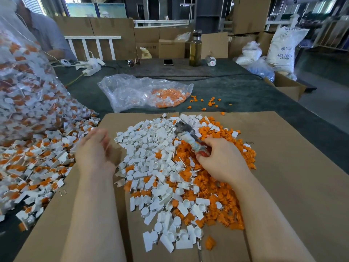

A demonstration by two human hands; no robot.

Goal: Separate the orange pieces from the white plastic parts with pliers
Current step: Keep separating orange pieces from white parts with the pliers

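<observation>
A heap of separated white plastic parts (151, 154) and orange pieces (224, 195) covers the flat cardboard (283, 167) in front of me. My right hand (219, 159) grips the handles of the pliers (188, 137), whose jaws point up and left over the heap. My left hand (94, 150) hovers at the heap's left edge with fingers relaxed, holding nothing that I can see. To the left lies a pile of unseparated white-and-orange parts (34, 167), spilling from a big clear bag (24, 87).
A second clear bag (139, 91) with orange and white parts lies behind the cardboard, with loose orange bits (209, 103) beside it. Farther back stand a bottle (195, 48), a phone (168, 62), sunglasses (134, 62) and a power strip (90, 68). A person sits at the back left.
</observation>
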